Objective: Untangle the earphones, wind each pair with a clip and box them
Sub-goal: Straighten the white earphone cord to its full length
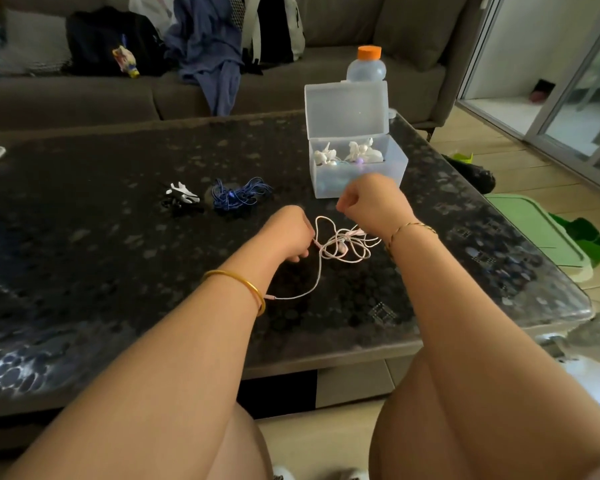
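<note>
A dark speckled table [118,271] stands before a grey sofa [343,22]. An open clear box [357,174] sits near the blue earphones [239,195]. The pink earphones [343,244] lie tangled between the hands. The left hand [288,233] pinches the cable; the right hand [371,199] is curled just above, its grip unclear.

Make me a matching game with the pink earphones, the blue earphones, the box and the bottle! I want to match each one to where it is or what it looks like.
Things:
1. pink earphones
2. blue earphones
3. box
4. bottle

Clues:
A. orange cap, stands behind the box
B. tangled, between the left hand and the right hand
C. lid open, white clips inside
D. loose heap left of the box, no hand on it

Pairs: 1-B, 2-D, 3-C, 4-A.
</note>
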`<state>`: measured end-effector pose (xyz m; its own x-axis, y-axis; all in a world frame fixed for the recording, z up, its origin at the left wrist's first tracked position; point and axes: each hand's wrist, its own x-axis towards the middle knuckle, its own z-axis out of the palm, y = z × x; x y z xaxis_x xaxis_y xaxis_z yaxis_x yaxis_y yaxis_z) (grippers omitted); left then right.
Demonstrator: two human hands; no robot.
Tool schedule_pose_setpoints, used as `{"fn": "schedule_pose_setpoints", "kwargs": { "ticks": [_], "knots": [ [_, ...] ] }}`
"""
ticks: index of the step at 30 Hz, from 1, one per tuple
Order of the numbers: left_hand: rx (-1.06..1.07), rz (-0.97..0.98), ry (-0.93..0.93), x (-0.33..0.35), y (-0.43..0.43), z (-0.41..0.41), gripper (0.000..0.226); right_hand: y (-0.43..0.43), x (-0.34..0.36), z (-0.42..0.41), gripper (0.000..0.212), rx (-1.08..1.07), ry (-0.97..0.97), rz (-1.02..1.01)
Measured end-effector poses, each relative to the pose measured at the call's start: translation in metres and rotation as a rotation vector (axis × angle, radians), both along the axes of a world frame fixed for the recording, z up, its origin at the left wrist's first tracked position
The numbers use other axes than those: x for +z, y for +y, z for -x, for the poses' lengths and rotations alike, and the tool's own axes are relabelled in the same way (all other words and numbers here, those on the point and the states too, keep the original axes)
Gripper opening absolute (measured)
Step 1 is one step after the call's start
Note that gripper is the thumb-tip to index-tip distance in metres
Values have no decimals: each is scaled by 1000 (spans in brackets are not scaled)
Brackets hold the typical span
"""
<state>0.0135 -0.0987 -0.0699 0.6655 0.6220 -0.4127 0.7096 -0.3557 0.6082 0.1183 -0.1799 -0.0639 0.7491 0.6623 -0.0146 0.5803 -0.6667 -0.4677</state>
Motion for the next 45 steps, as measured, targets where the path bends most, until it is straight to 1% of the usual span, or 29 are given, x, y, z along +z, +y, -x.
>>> {"fn": "schedule_pose_setpoints", "kwargs": {
  "ticks": [3,5,7,8,9,10,11,13,15,17,19,21,23,26,29,31,33,35,38,39,40,41,42,43,45],
  "knots": [
    [-57,42,44,-5,-3,-3,25,4,-11,-3,31,174,-2,286],
    [-62,52,81,-6,-3,-5,25,2,-17,-4,34,232,0,336],
    [-39,98,72,-4,-4,-6,26,-2,-16,-3,27,235,-12,316],
    [-18,145,45,-1,-4,-6,27,-3,-15,-2,22,225,-24,283],
    [14,199,0,0,-5,-4,28,-6,-12,-2,17,204,-24,205],
    [53,254,-59,1,-4,-3,28,-8,-10,-2,12,168,5,82],
    [94,304,-135,4,-3,-1,28,-11,-5,-1,9,123,70,-67],
    [177,404,-326,13,-1,2,25,-17,4,4,9,51,277,-360],
    [219,472,-518,24,2,4,21,-22,14,11,15,48,474,-512],
    [222,448,-629,33,4,6,17,-24,20,17,17,87,615,-529],
    [207,274,-645,38,6,11,15,-24,23,20,10,114,701,-465],
    [183,118,-633,40,5,16,12,-25,24,19,10,115,737,-407],
    [163,49,-632,43,4,21,12,-24,24,17,16,48,695,-437],
    [144,-17,-629,48,4,25,11,-20,27,20,18,-81,585,-650],
    [131,-59,-617,50,4,27,10,-14,29,26,17,-105,412,-797],
    [129,-73,-603,50,5,27,11,-10,30,30,20,-101,375,-876],
    [136,-85,-600,51,6,27,11,-7,31,32,23,-110,347,-920],
    [136,-105,-600,52,7,27,11,-4,29,32,17,-138,299,-934],
    [102,-157,-591,51,10,29,10,-4,29,32,10,-248,193,-982],
    [85,-173,-586,51,10,30,10,-4,29,31,9,-232,127,-956],
    [61,-183,-582,51,11,31,11,-5,30,32,11,-169,65,-886],
    [29,-187,-580,51,11,31,12,-5,31,32,14,-68,45,-793],
    [-4,-191,-582,51,11,32,13,-5,31,34,17,34,84,-704],
    [-27,-199,-588,52,10,32,14,-5,31,36,18,115,173,-636],
    [-34,-226,-593,52,10,32,14,-5,29,38,16,186,319,-600]
  ]
}}
